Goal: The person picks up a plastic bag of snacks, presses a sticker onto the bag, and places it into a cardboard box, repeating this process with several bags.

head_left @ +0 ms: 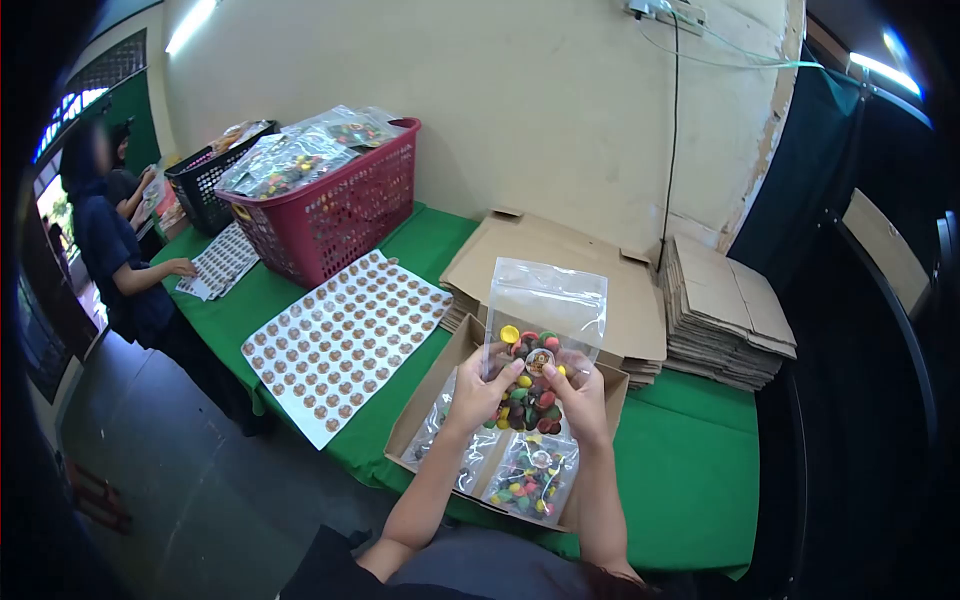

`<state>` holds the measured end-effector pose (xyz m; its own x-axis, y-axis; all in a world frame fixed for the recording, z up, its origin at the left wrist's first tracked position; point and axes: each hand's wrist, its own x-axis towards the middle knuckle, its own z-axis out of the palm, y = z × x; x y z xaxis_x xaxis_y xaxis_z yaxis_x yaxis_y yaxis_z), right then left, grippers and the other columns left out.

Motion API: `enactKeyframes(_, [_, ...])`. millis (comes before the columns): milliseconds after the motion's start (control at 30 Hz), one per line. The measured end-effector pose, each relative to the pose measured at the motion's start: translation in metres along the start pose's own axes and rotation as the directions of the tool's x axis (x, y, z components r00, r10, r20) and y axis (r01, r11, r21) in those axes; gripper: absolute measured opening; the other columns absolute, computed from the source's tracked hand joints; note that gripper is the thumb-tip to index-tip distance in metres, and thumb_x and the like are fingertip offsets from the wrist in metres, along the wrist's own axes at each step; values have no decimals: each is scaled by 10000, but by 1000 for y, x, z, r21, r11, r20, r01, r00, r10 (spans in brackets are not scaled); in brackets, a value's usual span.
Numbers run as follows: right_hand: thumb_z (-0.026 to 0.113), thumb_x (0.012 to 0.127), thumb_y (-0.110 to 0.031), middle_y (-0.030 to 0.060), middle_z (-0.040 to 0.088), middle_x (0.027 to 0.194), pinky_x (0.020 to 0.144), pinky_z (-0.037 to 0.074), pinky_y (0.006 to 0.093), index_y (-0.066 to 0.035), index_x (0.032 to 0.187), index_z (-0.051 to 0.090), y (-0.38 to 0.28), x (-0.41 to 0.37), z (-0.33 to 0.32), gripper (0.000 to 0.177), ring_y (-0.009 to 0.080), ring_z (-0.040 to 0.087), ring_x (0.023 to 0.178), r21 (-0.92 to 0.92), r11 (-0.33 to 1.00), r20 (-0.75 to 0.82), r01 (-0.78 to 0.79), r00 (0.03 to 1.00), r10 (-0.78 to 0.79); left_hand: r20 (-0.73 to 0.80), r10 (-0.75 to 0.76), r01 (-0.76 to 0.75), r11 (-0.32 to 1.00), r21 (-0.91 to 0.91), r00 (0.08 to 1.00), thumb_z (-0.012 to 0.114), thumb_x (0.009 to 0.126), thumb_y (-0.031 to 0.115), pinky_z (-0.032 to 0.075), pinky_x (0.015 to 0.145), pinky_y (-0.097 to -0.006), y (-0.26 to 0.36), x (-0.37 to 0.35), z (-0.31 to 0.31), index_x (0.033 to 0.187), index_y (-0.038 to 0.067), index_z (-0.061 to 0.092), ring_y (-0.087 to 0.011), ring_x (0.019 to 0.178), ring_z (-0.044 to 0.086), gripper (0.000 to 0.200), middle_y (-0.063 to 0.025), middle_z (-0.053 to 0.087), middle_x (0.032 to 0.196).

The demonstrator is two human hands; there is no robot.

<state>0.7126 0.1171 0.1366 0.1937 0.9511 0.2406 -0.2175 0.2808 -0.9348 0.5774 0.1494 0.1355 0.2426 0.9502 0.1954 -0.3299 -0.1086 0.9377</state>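
Both my hands grip a clear zip pouch [550, 290] filled with colourful round candies, held upright above an open cardboard box [408, 425]. My left hand [482, 392] pinches its left side and my right hand [582, 398] its right side, thumbs near a round sticker [540, 362] on the pouch front. Inside the box lie more candy pouches; one pouch [530, 480] sits at the near right, another pouch [440, 455] at the left, partly behind my left forearm. A sheet of round stickers [345, 340] lies left of the box.
A maroon basket [340, 215] heaped with filled pouches stands at the back left, beside a black basket [200, 190]. Flattened cardboard [560, 265] and stacked cartons [725, 310] lie against the wall. Two people stand at the left; one person's hand [182, 267] is by another sticker sheet [225, 258].
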Motion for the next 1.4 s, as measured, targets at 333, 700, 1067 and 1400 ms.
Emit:
enactKeyframes(333, [671, 685, -113, 50, 578, 698, 393, 398, 165, 19, 896, 487, 53, 17, -28, 309, 58, 514, 503, -156, 971, -123, -179, 979, 161, 27, -163, 163, 987, -6, 986, 615, 743, 116, 419, 537, -168, -66, 25, -11, 954, 16, 523, -41, 632, 520, 251, -8, 569, 762])
enactKeyframes(700, [651, 711, -182, 123, 536, 956, 641, 470, 245, 23, 1005, 451, 72, 26, -48, 411, 151, 556, 826, -48, 907, -93, -419, 906, 414, 187, -418, 446, 883, -146, 889, 603, 747, 104, 435, 614, -191, -110, 37, -38, 1000, 26, 515, -72, 724, 543, 279, -16, 573, 857])
enactKeyframes(1067, [721, 613, -111, 79, 559, 836, 573, 462, 234, 12, 978, 456, 88, 21, -50, 467, 123, 560, 682, -139, 931, -38, -336, 942, 334, 135, -462, 453, 887, 95, 877, 667, 695, 132, 457, 656, -220, -108, 30, -38, 972, 1, 508, -91, 794, 549, 345, -50, 570, 909])
enactKeyframes(1400, [725, 615, -130, 87, 552, 830, 635, 469, 244, 19, 913, 490, 82, 25, -52, 408, 138, 557, 762, -159, 924, -75, -346, 938, 339, 168, -427, 437, 899, -23, 888, 633, 714, 75, 446, 723, -226, -103, 26, -33, 1042, 28, 477, -95, 860, 535, 366, -42, 553, 967])
